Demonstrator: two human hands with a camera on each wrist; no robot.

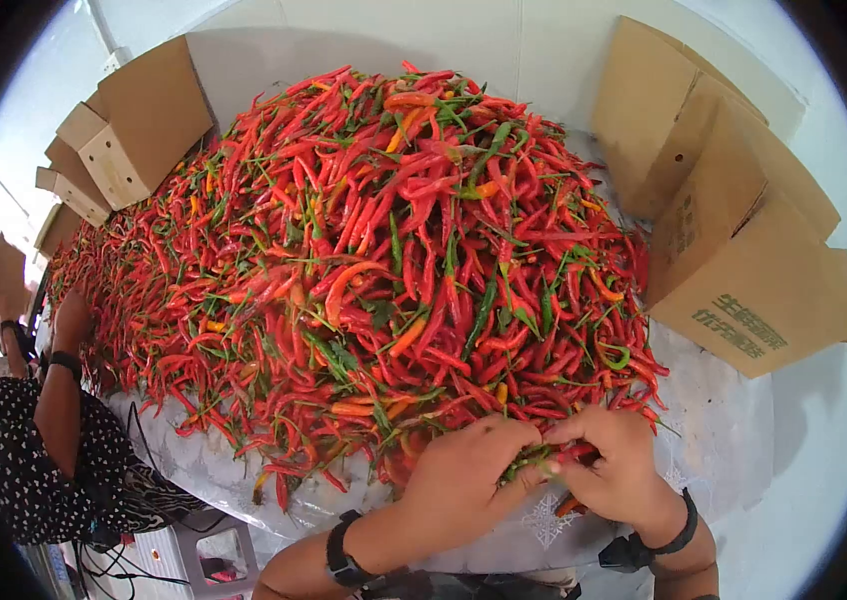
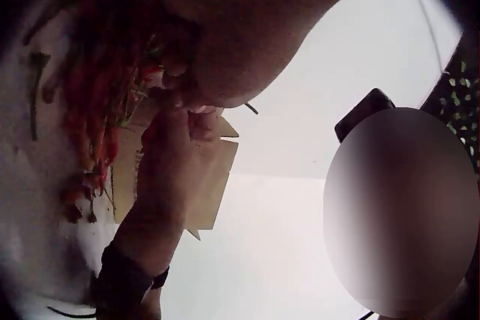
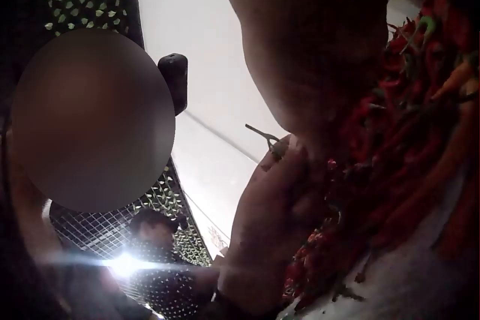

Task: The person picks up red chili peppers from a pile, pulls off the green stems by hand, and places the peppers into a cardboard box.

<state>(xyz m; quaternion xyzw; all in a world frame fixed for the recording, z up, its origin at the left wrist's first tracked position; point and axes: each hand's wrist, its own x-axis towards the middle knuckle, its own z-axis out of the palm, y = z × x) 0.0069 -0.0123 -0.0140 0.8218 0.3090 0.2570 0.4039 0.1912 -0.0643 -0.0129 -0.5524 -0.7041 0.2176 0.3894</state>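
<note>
A large heap of red chili peppers (image 1: 424, 250), mixed with green and orange ones, covers the table. At its near right edge the left hand (image 1: 474, 465) and right hand (image 1: 619, 465) meet, fingers curled, with green stems and red peppers (image 1: 576, 453) pinched between them. In the left wrist view the right hand (image 2: 176, 159) touches the left hand (image 2: 240, 27) at the fingertips. A green forked stem (image 3: 264, 138) sticks out by the left hand's fingers (image 3: 281, 159) in the right wrist view; the right hand (image 3: 315, 42) is above, dark. Which hand holds each pepper is hidden.
Cardboard boxes stand at the right (image 1: 754, 290) and back left (image 1: 144, 120) of the heap. At the left, another person's arm (image 1: 59, 410) reaches to the peppers. A grey plastic stool (image 1: 169, 560) and black cables lie below the table's left side.
</note>
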